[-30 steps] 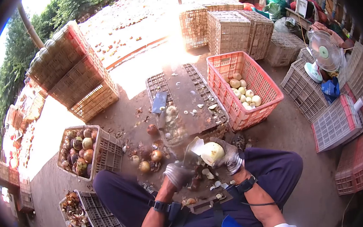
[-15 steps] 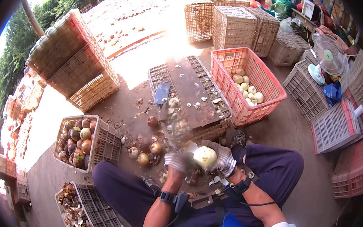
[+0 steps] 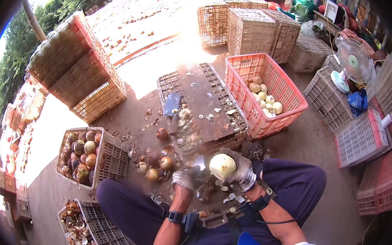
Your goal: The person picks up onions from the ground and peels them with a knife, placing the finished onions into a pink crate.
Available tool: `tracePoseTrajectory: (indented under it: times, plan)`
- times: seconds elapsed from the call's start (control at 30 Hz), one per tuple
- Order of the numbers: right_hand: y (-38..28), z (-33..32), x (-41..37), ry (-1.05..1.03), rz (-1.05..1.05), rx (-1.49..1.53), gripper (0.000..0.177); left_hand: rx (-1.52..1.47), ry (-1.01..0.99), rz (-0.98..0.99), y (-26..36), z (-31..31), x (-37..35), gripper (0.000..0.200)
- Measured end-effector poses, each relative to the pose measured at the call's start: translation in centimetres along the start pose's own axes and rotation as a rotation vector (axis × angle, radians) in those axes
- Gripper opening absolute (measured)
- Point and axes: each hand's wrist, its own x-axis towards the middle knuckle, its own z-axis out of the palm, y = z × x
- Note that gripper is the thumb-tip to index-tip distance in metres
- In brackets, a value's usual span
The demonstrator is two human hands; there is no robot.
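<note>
In my right hand (image 3: 241, 172), which wears a striped work glove, is a large pale peeled onion (image 3: 222, 166); the fingers curl around its far and right side. My left hand (image 3: 184, 178), also gloved, is closed a little left of the onion and apart from it. A pale piece of onion peel (image 3: 199, 162) shows at its blurred fingertips. Ahead is a low dark board (image 3: 201, 106) on a crate. A cleaver with a broad blade (image 3: 172, 104) lies on it beside scraps. Unpeeled onions (image 3: 166, 163) lie on the ground to the left, among loose skins.
A red crate (image 3: 265, 62) holding peeled onions stands right of the board. To the left are a crate of unpeeled onions (image 3: 111, 152) and a crate of skins (image 3: 110, 226). Stacked crates (image 3: 79, 69) rise behind. A fan (image 3: 354, 60) stands among crates at right.
My left hand has drawn away from the onion, left and slightly down, with the pale peel. My right hand still holds the onion, now tilted a little. The view has shifted slightly.
</note>
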Motion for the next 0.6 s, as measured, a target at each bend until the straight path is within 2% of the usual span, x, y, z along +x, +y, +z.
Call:
tracePoseTrajectory:
  times: [0.07,0.1,0.2,0.23,0.33,0.43,0.5,0.6]
  plan:
    - [0.9,-0.2,0.0,0.018,-0.002,0.028,0.099,-0.124,-0.105,-0.199,0.1,0.8,-0.3,0.025]
    - [1.3,-0.2,-0.2,0.023,0.002,0.042,0.099,-0.256,-0.193,-0.199,-0.1,1.3,-0.9,0.026]
    - [1.6,0.7,-0.5,0.013,-0.136,-0.326,0.098,0.814,-0.247,0.485,2.1,3.0,-3.0,0.031]
    - [0.8,1.0,-0.6,-0.014,-0.121,-0.439,0.098,0.986,-0.168,0.791,2.1,3.3,-2.5,0.039]
    - [-0.2,1.5,-0.4,-0.057,-0.165,-0.681,0.098,0.983,-0.087,0.735,2.4,3.2,-2.6,0.043]
    - [-1.3,1.9,0.5,-0.11,-0.258,-0.942,0.102,0.98,-0.029,0.717,3.1,2.4,-2.5,0.033]
    - [-1.8,2.0,1.1,-0.125,-0.017,-0.822,0.105,0.959,0.024,0.853,2.4,1.0,-1.4,0.031]
    - [0.8,1.8,1.1,-0.079,0.147,-0.66,0.107,0.577,0.016,0.73,-0.1,-0.4,0.4,0.023]
